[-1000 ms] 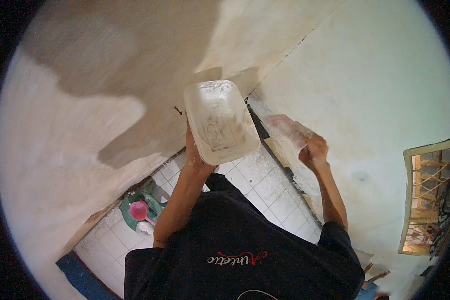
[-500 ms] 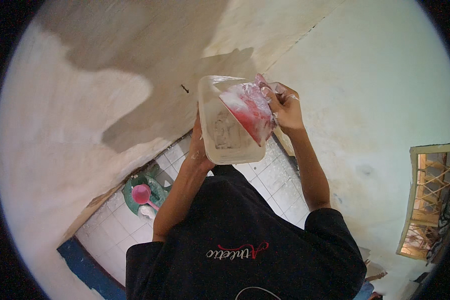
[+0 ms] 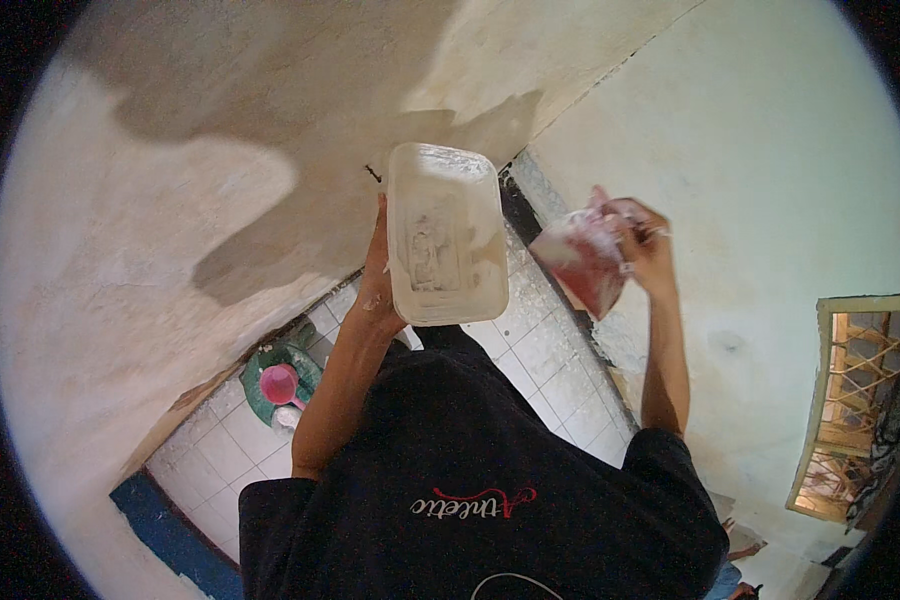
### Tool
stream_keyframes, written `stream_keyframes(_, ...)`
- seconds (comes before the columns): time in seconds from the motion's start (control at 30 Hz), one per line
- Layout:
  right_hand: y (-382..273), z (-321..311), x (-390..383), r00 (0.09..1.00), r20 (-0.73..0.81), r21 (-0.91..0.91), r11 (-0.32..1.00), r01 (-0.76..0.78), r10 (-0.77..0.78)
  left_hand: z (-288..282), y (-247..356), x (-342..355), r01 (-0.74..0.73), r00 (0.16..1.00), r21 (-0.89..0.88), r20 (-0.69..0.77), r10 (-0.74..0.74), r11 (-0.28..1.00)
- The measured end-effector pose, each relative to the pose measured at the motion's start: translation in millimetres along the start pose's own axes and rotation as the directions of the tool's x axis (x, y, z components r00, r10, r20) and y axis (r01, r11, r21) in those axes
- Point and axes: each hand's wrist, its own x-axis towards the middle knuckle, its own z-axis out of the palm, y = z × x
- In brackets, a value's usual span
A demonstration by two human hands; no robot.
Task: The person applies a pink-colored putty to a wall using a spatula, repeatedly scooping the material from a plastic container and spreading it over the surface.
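Since half a second ago the right hand (image 3: 642, 240) has swung away from the plaster board (image 3: 442, 232) out to its right, taking the red-stained trowel (image 3: 582, 262) with it; before, the blade lay over the board's face. The right hand is closed around the trowel's handle, the blade tilted down and to the left, now apart from the board. The left hand (image 3: 378, 290) grips the board's left edge from beneath and holds it up flat, just left of the right hand. The board's face carries only a thin smear of pale plaster, so by the look of it most of the load has been taken off.

Beyond both hands rises the plastered wall (image 3: 220, 190), with a darker damp patch above the left hand and paler, drier areas to either side. Below the left hand lie the white tiled floor (image 3: 530, 350), a green basin (image 3: 270, 375) with a pink scoop (image 3: 280, 383), and far right a latticed window (image 3: 850, 400).
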Motion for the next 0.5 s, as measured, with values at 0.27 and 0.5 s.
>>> stream_keyframes(0.27, -116, -1, 58, 0.927, 0.191, -0.385, 0.844, 0.374, -0.323, 11, -2, 7, 0.01, 0.995, 0.131, 0.1, -0.023, 0.991)
stream_keyframes(0.5, -120, 26, 82, 0.734, 0.449, -0.478, 0.557, 0.679, -0.509, 12, -19, 15, -0.002, 0.998, 0.203, 0.058, -0.01, 0.979)
